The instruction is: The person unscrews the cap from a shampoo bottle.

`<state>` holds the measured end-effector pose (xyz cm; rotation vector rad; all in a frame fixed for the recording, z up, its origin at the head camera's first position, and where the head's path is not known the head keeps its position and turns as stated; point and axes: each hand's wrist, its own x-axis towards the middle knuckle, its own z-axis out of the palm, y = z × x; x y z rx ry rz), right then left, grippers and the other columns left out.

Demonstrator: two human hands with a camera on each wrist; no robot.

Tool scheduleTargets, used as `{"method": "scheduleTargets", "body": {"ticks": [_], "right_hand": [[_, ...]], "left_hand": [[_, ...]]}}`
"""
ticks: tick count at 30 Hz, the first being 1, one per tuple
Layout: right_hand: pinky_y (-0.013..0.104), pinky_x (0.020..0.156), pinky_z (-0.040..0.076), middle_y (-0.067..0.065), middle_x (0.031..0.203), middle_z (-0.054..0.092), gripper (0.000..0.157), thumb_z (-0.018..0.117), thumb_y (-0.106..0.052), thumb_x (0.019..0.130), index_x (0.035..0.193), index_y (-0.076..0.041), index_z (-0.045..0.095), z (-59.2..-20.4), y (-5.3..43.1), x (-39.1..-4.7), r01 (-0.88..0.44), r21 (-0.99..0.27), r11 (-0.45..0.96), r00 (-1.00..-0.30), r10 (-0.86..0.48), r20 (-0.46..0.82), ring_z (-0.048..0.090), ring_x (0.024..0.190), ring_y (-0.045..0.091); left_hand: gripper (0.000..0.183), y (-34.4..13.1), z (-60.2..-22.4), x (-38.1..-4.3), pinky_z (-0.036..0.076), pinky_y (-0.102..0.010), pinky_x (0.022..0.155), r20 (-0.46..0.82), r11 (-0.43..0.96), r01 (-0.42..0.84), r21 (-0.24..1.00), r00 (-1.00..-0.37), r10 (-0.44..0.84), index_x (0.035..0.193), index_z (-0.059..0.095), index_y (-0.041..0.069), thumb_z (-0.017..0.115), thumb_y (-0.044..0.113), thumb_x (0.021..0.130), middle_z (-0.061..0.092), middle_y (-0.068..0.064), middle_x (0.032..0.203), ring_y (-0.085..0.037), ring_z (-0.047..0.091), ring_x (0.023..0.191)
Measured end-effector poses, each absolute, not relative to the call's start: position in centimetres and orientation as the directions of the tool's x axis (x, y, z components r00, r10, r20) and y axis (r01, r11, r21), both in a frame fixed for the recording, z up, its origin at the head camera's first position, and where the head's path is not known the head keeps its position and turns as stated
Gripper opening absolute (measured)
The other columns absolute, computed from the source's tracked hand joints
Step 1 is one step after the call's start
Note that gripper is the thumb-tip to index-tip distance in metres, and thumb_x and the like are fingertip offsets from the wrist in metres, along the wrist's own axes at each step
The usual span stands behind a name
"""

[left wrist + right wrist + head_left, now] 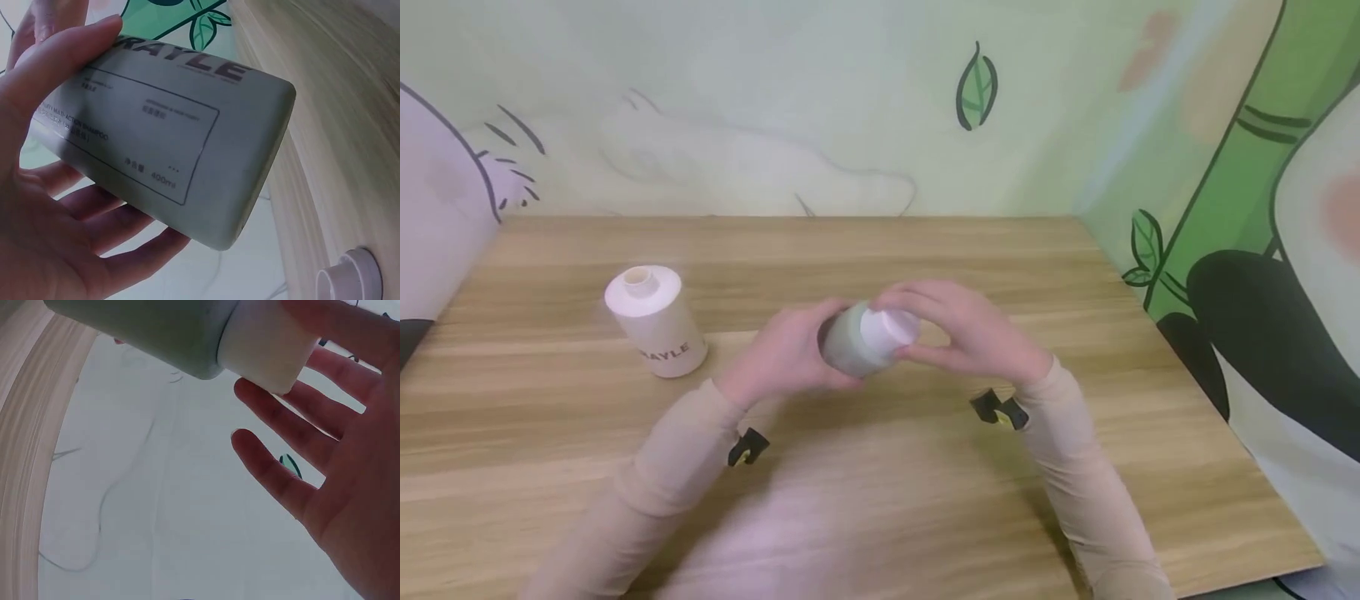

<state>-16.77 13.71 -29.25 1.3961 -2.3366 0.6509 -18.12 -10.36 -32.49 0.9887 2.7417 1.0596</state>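
A grey-green shampoo bottle [848,343] is held tilted in the air above the table, its white cap [891,332] pointing right. My left hand [782,352] grips the bottle's body, thumb across the lettered face [169,119] in the left wrist view and fingers along the underside. With my right hand [973,333] I hold the cap between thumb and fingers. In the right wrist view the cap [269,353] sits against the bottle's shoulder, two fingers spread below it.
A white bottle [662,329] with an uncapped neck stands upright at the left of the wooden table [865,517]. A painted wall [737,108] rises along the table's back edge. Small black devices [998,408] sit at the wrists.
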Motion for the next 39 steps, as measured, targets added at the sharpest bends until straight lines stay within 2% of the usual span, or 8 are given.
{"method": "scheduleTargets", "body": {"ticks": [5, 11, 17, 25, 29, 32, 35, 39], "right_hand": [[0.036, 0.099, 0.049, 0.009, 0.122, 0.066, 0.055, 0.078, -0.022, 0.08, 0.127, -0.003, 0.058, -28.99, 13.61, -16.71, -0.842, -0.27, 0.466, -0.536, -0.673, 0.509, 0.062, 0.112, 0.021], [0.03, 0.081, 0.053, 0.0, 0.105, 0.071, 0.048, 0.075, -0.031, 0.083, 0.124, -0.01, 0.062, -28.96, 13.51, -16.32, -0.747, -0.273, 0.606, -0.653, -0.59, 0.474, 0.064, 0.091, 0.013], [0.027, 0.078, 0.052, -0.002, 0.099, 0.071, 0.042, 0.074, -0.03, 0.084, 0.12, -0.01, 0.063, -29.1, 13.4, -16.33, -0.764, -0.277, 0.582, -0.635, -0.606, 0.478, 0.062, 0.087, 0.01], [0.037, 0.099, 0.049, 0.005, 0.124, 0.066, 0.047, 0.07, -0.02, 0.086, 0.131, -0.009, 0.057, -28.92, 13.71, -16.45, -0.821, -0.273, 0.501, -0.57, -0.693, 0.441, 0.062, 0.114, 0.019], [0.037, 0.101, 0.048, 0.007, 0.126, 0.065, 0.051, 0.072, -0.018, 0.085, 0.132, -0.006, 0.056, -28.8, 13.75, -16.49, -0.831, -0.276, 0.482, -0.555, -0.708, 0.436, 0.061, 0.116, 0.021], [0.037, 0.099, 0.05, 0.008, 0.125, 0.066, 0.055, 0.073, -0.023, 0.084, 0.133, -0.005, 0.054, -28.74, 13.71, -16.48, -0.806, -0.277, 0.523, -0.591, -0.679, 0.436, 0.062, 0.113, 0.02], [0.036, 0.091, 0.052, 0.005, 0.115, 0.069, 0.058, 0.074, -0.03, 0.084, 0.133, -0.006, 0.055, -28.7, 13.67, -16.39, -0.767, -0.26, 0.587, -0.634, -0.632, 0.446, 0.064, 0.103, 0.019], [0.033, 0.082, 0.052, 0.001, 0.103, 0.07, 0.052, 0.076, -0.032, 0.082, 0.126, -0.009, 0.061, -28.73, 13.6, -16.29, -0.747, -0.247, 0.617, -0.649, -0.598, 0.47, 0.064, 0.092, 0.018]], "left_hand": [[0.084, -10.27, -32.23, -17.99, 0.053, -0.045, 0.09, 0.182, 0.588, 0.54, 0.602, -0.81, 0.558, 0.131, 0.054, 0.01, 0.09, 0.032, 0.059, 0.068, -0.01, 0.117, -0.027, 0.064, 0.102], [0.086, -10.5, -32.22, -18.03, 0.053, -0.048, 0.091, 0.175, 0.612, 0.535, 0.582, -0.818, 0.548, 0.133, 0.051, 0.01, 0.09, 0.031, 0.059, 0.068, -0.012, 0.118, -0.029, 0.065, 0.103], [0.087, -10.58, -32.26, -18.23, 0.052, -0.048, 0.093, 0.161, 0.623, 0.526, 0.579, -0.823, 0.545, 0.134, 0.051, 0.011, 0.09, 0.031, 0.059, 0.067, -0.012, 0.119, -0.03, 0.065, 0.105], [0.084, -10.71, -32.02, -18.29, 0.051, -0.049, 0.094, 0.157, 0.621, 0.527, 0.581, -0.821, 0.55, 0.132, 0.052, 0.011, 0.091, 0.029, 0.059, 0.068, -0.012, 0.119, -0.031, 0.065, 0.107], [0.083, -10.79, -32.07, -18.33, 0.052, -0.049, 0.093, 0.158, 0.618, 0.536, 0.575, -0.814, 0.559, 0.131, 0.053, 0.011, 0.09, 0.028, 0.059, 0.068, -0.012, 0.119, -0.03, 0.065, 0.106], [0.083, -10.8, -32.15, -18.34, 0.052, -0.049, 0.092, 0.159, 0.619, 0.54, 0.571, -0.812, 0.562, 0.131, 0.053, 0.012, 0.09, 0.029, 0.059, 0.068, -0.012, 0.118, -0.03, 0.065, 0.105], [0.083, -10.76, -32.2, -18.33, 0.052, -0.048, 0.091, 0.158, 0.62, 0.54, 0.569, -0.812, 0.562, 0.131, 0.053, 0.012, 0.09, 0.03, 0.059, 0.068, -0.012, 0.118, -0.03, 0.065, 0.104], [0.083, -10.73, -32.18, -18.35, 0.052, -0.048, 0.092, 0.14, 0.626, 0.527, 0.575, -0.817, 0.559, 0.131, 0.053, 0.013, 0.09, 0.031, 0.059, 0.067, -0.01, 0.12, -0.029, 0.065, 0.106]]}}
